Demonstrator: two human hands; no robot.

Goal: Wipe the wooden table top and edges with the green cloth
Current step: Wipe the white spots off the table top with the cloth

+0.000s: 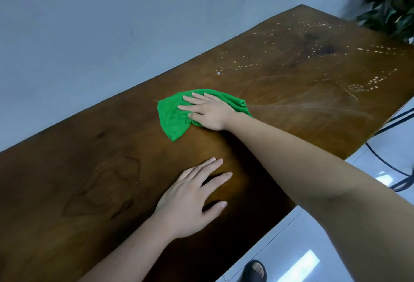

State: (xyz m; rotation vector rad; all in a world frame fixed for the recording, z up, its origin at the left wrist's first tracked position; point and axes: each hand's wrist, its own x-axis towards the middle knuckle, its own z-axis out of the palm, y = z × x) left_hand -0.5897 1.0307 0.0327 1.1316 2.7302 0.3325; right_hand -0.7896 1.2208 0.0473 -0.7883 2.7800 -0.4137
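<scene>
The dark brown wooden table (pixel 94 181) runs from the lower left to the upper right. A crumpled green cloth (pixel 171 118) lies near its middle. My right hand (pixel 207 111) presses flat on the cloth, fingers spread and pointing left. My left hand (pixel 192 196) rests palm down on the bare wood nearer to me, fingers apart, holding nothing. Pale droplets and streaks (pixel 313 57) speckle the far right part of the top, and a faint wet smear trails to the right of the cloth.
A grey wall (pixel 89 24) runs along the table's far edge. A leafy plant (pixel 389 2) stands at the far right corner. Black cables (pixel 392 165) lie on the pale tiled floor to the right. A foot in a dark sandal (pixel 255 270) is at the bottom.
</scene>
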